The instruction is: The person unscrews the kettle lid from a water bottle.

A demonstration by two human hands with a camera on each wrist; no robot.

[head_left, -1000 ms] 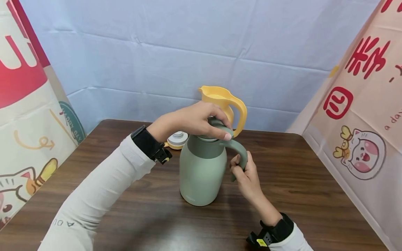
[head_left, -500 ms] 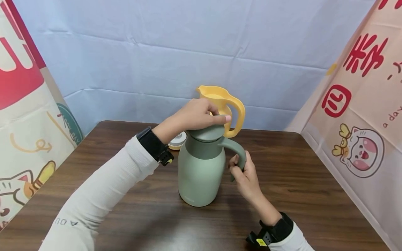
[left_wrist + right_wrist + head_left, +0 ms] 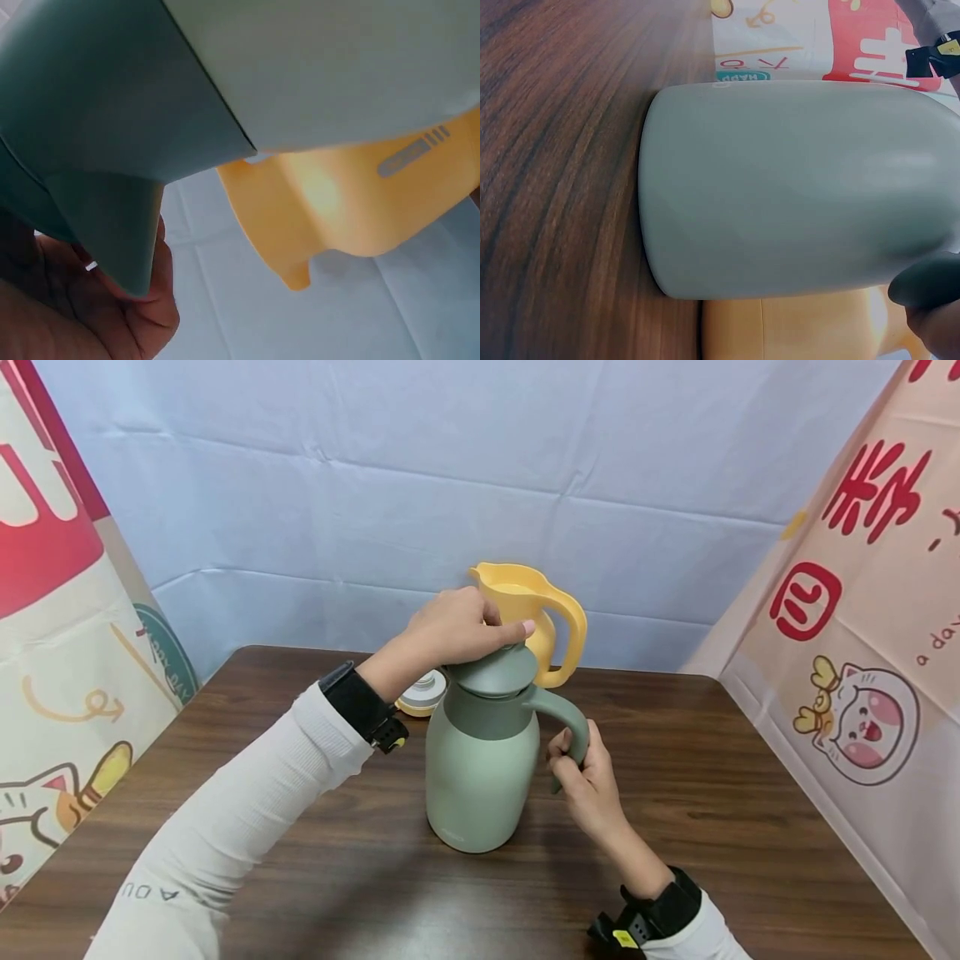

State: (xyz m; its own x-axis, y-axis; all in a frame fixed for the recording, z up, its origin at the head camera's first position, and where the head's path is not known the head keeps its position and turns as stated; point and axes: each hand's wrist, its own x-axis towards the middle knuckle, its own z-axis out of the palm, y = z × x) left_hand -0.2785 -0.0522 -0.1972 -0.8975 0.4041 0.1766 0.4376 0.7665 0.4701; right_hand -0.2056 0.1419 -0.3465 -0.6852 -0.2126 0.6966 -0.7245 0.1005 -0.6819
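A light green thermos jug (image 3: 480, 785) stands upright on the table, its darker green lid (image 3: 497, 673) on top. Its spout (image 3: 112, 225) shows in the left wrist view. My left hand (image 3: 459, 627) grips the lid from above and behind, thumb laid across the top; its other fingers are mostly hidden in the head view. My right hand (image 3: 592, 785) holds the jug's curved handle (image 3: 566, 714), fingers wrapped round its lower part. The jug's pale body (image 3: 795, 187) fills much of the right wrist view.
Right behind the green jug stands a yellow jug (image 3: 517, 589) without a lid. A grey and yellow lid (image 3: 423, 695) lies behind and left of the green jug. Printed cloths flank the brown table (image 3: 720, 810), and a pale blue cloth (image 3: 375, 510) hangs behind it.
My left hand has turned over the lid, its thumb moving from the right front edge back and left, uncovering the lid's front. The right hand stays on the handle; the jug has barely moved.
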